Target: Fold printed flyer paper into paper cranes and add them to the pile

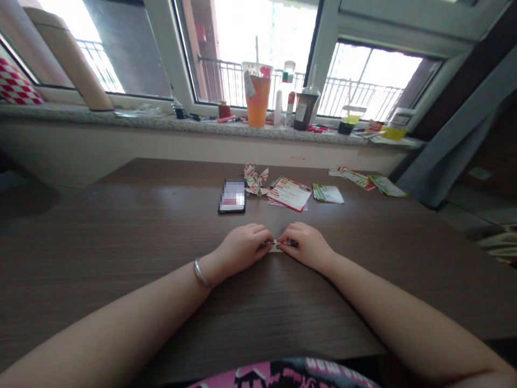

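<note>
From my remote seat, the small folded paper (276, 247) sits at the centre of the view, low on the table (121, 242) and straight ahead of the person's body. It is pinched from both ends. The left hand (242, 249) closes on it from 9 o'clock and the right hand (307, 247) from 3 o'clock, with the fingertips of both pressed together on the paper and almost meeting.

I judge the paper is kept down against the tabletop so the wood backs it while both hands steady it. The little that shows lies with its long axis running 9 to 3 o'clock, flat rather than upright. I cannot tell which end leads, because the fingers hide most of it.

A bracelet (200, 274) rings the left wrist. At 12 o'clock from the paper, well apart from it, a phone (232, 196) lies face up. Just beside the phone, toward 1 o'clock, is a crumpled paper shape (256, 179), and touching that is a red-edged leaflet (290, 193). Further leaflets (328, 193) trail off toward 2 o'clock. Beyond these, the windowsill (81, 116) carries an orange cup (257, 99) and a dark drink cup (304, 110) among small clutter.
</note>
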### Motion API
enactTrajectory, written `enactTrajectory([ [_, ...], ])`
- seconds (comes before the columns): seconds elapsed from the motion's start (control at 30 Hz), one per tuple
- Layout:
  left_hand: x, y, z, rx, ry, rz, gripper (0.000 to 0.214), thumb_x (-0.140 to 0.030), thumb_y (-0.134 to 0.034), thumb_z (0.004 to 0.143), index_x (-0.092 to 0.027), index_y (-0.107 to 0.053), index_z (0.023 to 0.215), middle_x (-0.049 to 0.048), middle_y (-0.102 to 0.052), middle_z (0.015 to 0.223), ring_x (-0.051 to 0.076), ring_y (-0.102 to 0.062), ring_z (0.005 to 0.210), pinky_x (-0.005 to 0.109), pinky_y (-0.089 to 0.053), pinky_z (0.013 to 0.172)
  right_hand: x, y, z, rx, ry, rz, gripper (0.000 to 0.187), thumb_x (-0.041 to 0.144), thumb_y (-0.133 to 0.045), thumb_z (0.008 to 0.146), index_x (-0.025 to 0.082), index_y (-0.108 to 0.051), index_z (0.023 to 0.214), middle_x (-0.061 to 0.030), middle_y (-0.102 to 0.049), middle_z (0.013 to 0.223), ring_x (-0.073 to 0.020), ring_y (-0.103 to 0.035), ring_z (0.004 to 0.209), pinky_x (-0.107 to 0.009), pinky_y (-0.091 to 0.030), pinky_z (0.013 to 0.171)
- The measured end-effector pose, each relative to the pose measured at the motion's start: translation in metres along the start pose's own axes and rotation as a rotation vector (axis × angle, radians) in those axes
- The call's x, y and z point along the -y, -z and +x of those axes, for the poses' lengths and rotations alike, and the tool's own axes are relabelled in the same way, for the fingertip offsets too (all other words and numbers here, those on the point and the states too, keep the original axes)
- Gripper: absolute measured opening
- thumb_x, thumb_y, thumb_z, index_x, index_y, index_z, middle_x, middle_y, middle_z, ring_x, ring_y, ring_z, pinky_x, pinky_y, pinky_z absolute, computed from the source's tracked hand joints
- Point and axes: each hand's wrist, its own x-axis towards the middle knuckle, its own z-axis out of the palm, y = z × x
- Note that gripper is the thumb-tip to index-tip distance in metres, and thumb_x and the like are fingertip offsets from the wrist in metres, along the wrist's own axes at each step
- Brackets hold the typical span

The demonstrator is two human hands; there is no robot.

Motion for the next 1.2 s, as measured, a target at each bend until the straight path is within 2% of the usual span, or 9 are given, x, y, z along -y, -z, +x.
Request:
enactTrajectory([
  [0.2,0.003,0.000,0.001,0.027,-0.063,0.043,0.015,-0.029,-0.053,0.091,-0.019,-0.064,0.087,0.0030,-0.063,0.083,0.016,-0.057,0.079,0.026,-0.043,0.070,0.007,0.002,0.000,0.027,-0.037,-0.052,0.007,0.027,-0.066,0.083,0.021,-0.066,0.080,-0.0020,-0.065,0.080,-0.0157,-0.057,0.076,-0.026,-0.041,0.068],
  [0.47,0.000,0.000,0.003,0.035,-0.161,0.207,0.023,-0.030,-0.050,0.093,-0.019,-0.062,0.077,0.0032,-0.062,0.080,0.016,-0.054,0.074,0.028,-0.040,0.065,0.012,0.005,0.000,0.064,0.012,-0.108,0.009,0.029,-0.063,0.085,0.021,-0.065,0.079,-0.0022,-0.064,0.081,-0.0164,-0.057,0.079,-0.026,-0.040,0.068],
  [0.63,-0.002,0.000,0.002,0.025,-0.178,0.239,0.020,-0.027,-0.051,0.091,-0.019,-0.060,0.075,0.0024,-0.061,0.078,0.016,-0.053,0.071,0.029,-0.038,0.061,0.017,0.007,0.002,0.091,-0.015,-0.127,0.008,0.028,-0.062,0.085,0.020,-0.063,0.081,-0.0024,-0.064,0.083,-0.0168,-0.057,0.080,-0.027,-0.040,0.067],
  [0.8,-0.004,0.003,0.003,0.045,-0.226,0.209,0.013,-0.022,-0.053,0.088,-0.019,-0.059,0.077,0.0028,-0.060,0.079,0.016,-0.053,0.072,0.028,-0.039,0.065,0.017,0.007,0.002,0.102,0.069,-0.156,0.013,0.026,-0.059,0.088,0.020,-0.062,0.077,-0.0034,-0.064,0.080,-0.0174,-0.056,0.078,-0.028,-0.039,0.067],
  [0.93,-0.005,0.005,0.003,0.066,-0.205,0.172,0.019,-0.024,-0.048,0.093,-0.018,-0.059,0.079,0.0040,-0.060,0.082,0.017,-0.054,0.076,0.028,-0.042,0.069,0.013,0.007,0.001,0.091,0.107,-0.125,0.015,0.026,-0.058,0.089,0.020,-0.062,0.076,-0.0029,-0.064,0.079,-0.0171,-0.055,0.078,-0.028,-0.040,0.069],
  [1.07,-0.006,0.004,0.002,0.050,-0.138,0.058,0.014,-0.020,-0.045,0.094,-0.017,-0.059,0.095,0.0049,-0.062,0.090,0.017,-0.055,0.082,0.027,-0.045,0.074,0.005,0.005,0.001,0.057,0.006,-0.044,0.010,0.027,-0.062,0.086,0.021,-0.064,0.079,-0.0015,-0.064,0.080,-0.0156,-0.057,0.078,-0.026,-0.040,0.069],
  [1.2,-0.003,0.002,0.001,0.045,-0.101,-0.031,0.020,-0.014,-0.041,0.092,-0.018,-0.060,0.091,0.0058,-0.062,0.094,0.016,-0.056,0.085,0.027,-0.046,0.077,-0.001,0.003,0.001,0.034,-0.068,0.047,0.007,0.026,-0.061,0.087,0.022,-0.066,0.087,-0.0012,-0.066,0.083,-0.0150,-0.058,0.080,-0.026,-0.042,0.072],
])
